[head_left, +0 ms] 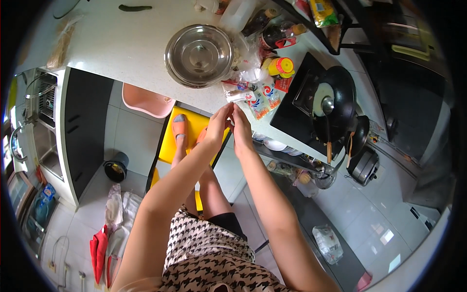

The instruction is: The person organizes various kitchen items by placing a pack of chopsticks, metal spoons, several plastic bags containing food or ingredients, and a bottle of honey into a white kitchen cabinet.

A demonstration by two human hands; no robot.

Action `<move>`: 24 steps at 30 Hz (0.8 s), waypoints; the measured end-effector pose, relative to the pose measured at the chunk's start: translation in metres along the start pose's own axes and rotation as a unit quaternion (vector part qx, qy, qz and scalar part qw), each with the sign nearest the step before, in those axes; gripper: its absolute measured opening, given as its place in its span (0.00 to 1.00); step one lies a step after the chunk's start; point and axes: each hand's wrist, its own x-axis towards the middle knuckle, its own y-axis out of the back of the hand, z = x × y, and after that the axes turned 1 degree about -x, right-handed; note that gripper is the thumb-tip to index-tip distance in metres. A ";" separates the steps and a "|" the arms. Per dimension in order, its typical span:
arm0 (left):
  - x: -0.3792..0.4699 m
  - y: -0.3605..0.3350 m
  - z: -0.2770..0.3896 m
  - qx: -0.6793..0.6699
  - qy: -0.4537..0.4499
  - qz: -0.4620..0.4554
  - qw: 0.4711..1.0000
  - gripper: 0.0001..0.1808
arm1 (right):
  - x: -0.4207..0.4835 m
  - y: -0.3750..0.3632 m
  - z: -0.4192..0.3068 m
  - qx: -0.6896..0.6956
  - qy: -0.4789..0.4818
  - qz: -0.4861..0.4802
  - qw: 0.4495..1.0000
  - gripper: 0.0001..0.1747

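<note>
My left hand [217, 126] and my right hand [241, 128] meet at the fingertips, just in front of the counter's edge. Their palms face one another, and whether anything small is between them is hidden. Right beyond the fingertips lie white plastic seasoning packets [258, 106] with red and blue print. A nested stack of steel bowls [199, 54] stands farther back on the white countertop [120, 47]. To the right, a black wok [337, 120] sits on the black stove [292, 113]. A metal ladle [328, 106] rests in it, over something pale.
Beside the bowls crowd a yellow red-capped container [281, 66] and dark sauce bottles [277, 35]. A cucumber [135, 8] lies at the back. Below are a pink basin [146, 102], a yellow step stool [168, 146] under my feet, and a black bin [116, 168].
</note>
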 end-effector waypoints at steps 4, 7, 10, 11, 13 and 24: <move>0.050 0.008 0.003 -0.011 -0.003 0.027 1.000 0.24 | 0.046 -0.014 0.001 -0.013 -0.004 -0.017 1.000 0.28; 0.098 0.036 0.005 -0.089 0.009 0.025 0.996 0.20 | 0.075 -0.038 -0.009 -0.019 -0.032 -0.020 0.999 0.32; 0.112 0.046 0.011 -0.125 0.024 -0.011 0.992 0.23 | 0.114 -0.046 0.006 -0.013 -0.028 -0.039 0.999 0.28; 0.107 0.040 0.011 -0.126 0.008 -0.010 0.992 0.21 | 0.121 -0.048 0.008 -0.026 -0.021 -0.052 0.998 0.26; 0.100 0.034 0.016 -0.164 -0.036 0.011 0.986 0.21 | 0.121 -0.064 0.008 -0.007 0.003 -0.062 0.998 0.11; 0.098 0.071 0.056 -0.198 -0.117 0.074 0.970 0.23 | 0.125 -0.130 0.007 -0.041 0.012 -0.147 0.988 0.28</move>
